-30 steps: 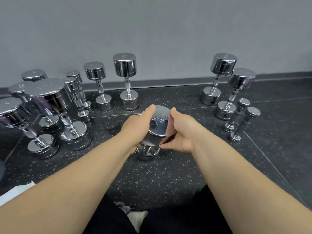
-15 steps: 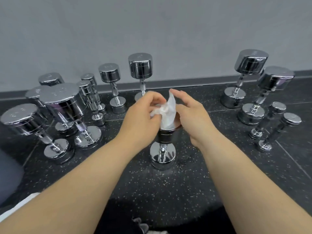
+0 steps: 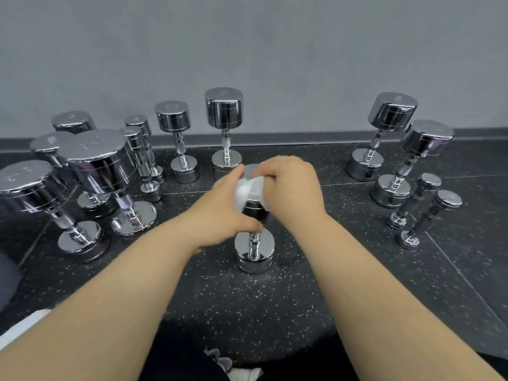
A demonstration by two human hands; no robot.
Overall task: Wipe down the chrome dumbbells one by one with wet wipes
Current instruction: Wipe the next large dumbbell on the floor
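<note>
A chrome dumbbell [image 3: 254, 250] stands upright on the dark speckled floor [image 3: 247, 303] in front of me. A white wet wipe [image 3: 248, 191] is draped over its upper head. My right hand [image 3: 294, 188] presses the wipe onto the top of that head from the right. My left hand [image 3: 222, 213] wraps around the same head from the left, its fingers reaching down toward the handle. Most of the upper head is hidden by both hands and the wipe.
Several chrome dumbbells [image 3: 101, 171] stand on end at the left, two more [image 3: 224, 111] at the back by the grey wall, and several [image 3: 393, 114] at the right. A white sheet [image 3: 19, 328] lies at the lower left.
The wipe, held up bunched between both hands half a second ago, now lies pressed over the dumbbell's upper head. My right hand moved onto the top; my left hand dropped lower around the head.
</note>
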